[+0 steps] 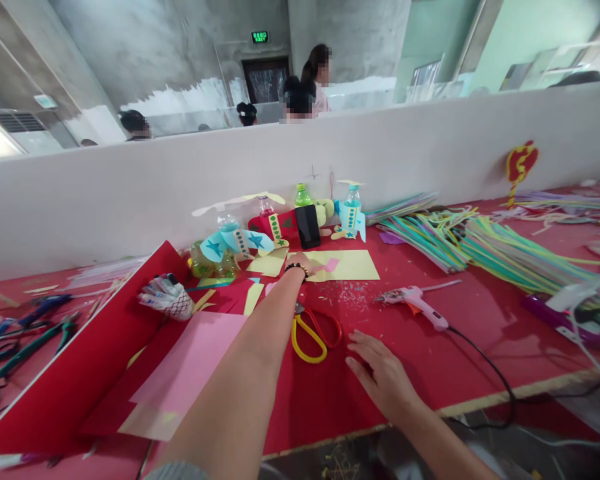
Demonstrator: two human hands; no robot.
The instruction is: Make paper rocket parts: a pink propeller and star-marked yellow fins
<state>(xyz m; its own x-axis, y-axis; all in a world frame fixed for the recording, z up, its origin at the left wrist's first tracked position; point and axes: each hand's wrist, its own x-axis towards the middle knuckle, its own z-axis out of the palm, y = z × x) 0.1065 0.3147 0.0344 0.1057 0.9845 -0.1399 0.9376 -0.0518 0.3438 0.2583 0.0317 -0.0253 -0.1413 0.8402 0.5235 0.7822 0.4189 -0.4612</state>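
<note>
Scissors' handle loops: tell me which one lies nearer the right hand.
The red loop, on the side toward the right hand; the yellow loop lies farther left, away from it.

I see a red tabletop (325, 407) at lower centre, and on it scissors (295, 333) with one yellow and one red handle. Mid-frame, my feed shows a pink scrap (333, 265) against a pale yellow sheet (363, 265). At left, the pen cup (177, 305) is white with dark latticework; at right, the glue gun (431, 313) is pale pink, its trigger (414, 309) orange.
</note>
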